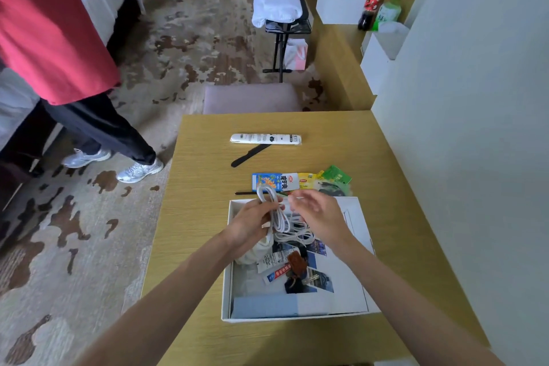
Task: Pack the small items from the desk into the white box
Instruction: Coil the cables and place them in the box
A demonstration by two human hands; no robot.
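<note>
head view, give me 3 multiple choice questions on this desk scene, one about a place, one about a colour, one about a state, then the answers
1. Where does the white tube lie?
A. inside the white box
B. on the desk beyond the box
C. on the carpet

2. What colour is the coiled cable held by the left hand?
A. white
B. black
C. red

3. What is the state of the white box?
A. closed with a lid
B. open and empty
C. open with items already inside

Answers:
1. B, it rests on the far part of the desk, just past a black comb.
2. A, the loops in the left hand are white.
3. C, no lid covers it, and small packets and more white cable lie inside.
</note>
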